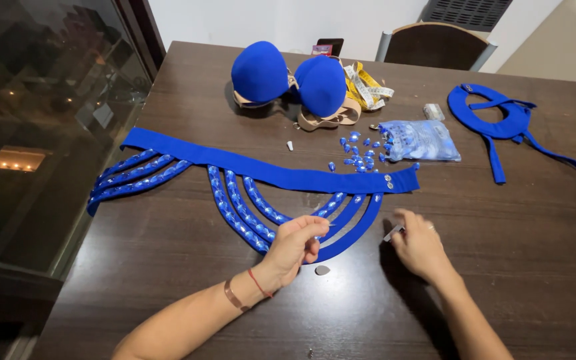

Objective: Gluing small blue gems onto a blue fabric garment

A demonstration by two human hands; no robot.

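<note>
Dark brown wooden table (501, 253) carries a blue fabric belt with gem-studded hanging loops (268, 175), spanning left edge to centre. Left hand (295, 245) pinches a loop, fingers curled. Right hand (418, 243) grips a small silvery tool (395, 233). Loose grey gem (323, 270) near the front edge could likely get knocked off.

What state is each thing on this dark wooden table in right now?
Blue fabric belt with jewelled loops: laid flat, partly jewelled.
Clear plastic bag of blue gems: lying down, gems spilled beside it.
Blue padded bra cups: cups up.
Yellow measuring tape: bunched.
Left hand: pinching a loop.
Right hand: holding a small pale object.
</note>
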